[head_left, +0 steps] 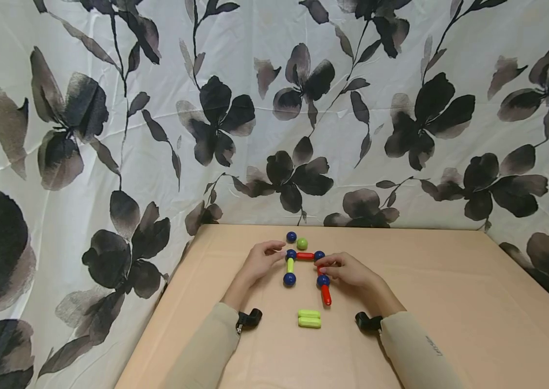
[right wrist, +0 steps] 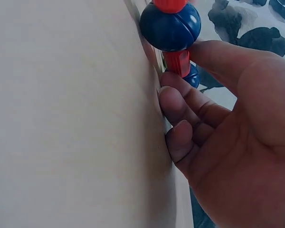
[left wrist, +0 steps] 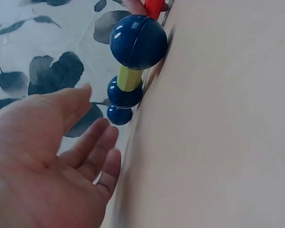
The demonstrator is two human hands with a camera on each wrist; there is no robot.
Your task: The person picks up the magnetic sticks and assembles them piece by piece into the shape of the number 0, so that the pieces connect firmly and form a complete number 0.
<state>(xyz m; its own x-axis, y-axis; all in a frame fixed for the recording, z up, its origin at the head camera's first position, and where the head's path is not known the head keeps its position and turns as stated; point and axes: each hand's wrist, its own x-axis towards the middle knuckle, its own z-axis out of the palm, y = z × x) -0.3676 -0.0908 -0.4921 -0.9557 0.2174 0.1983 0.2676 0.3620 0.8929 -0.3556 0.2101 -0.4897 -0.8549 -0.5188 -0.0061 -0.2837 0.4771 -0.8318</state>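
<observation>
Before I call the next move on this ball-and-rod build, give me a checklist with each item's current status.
1. Left hand free: ok; open beside the upper-left blue ball, holding nothing.
2. Right hand steadying the build: ok; it pinches the red rod between the upper-right blue ball and lower-right blue ball.
3. Near red rod capped at both ends: not ok; its near end is bare.
4. Spare balls available: ok; a loose blue ball and green ball lie on the far side.
5. Spare rods available: ok; two yellow-green rods lie side by side on the near side.
6. Rods fully seated: cannot tell; insertion depth is hidden.
</observation>
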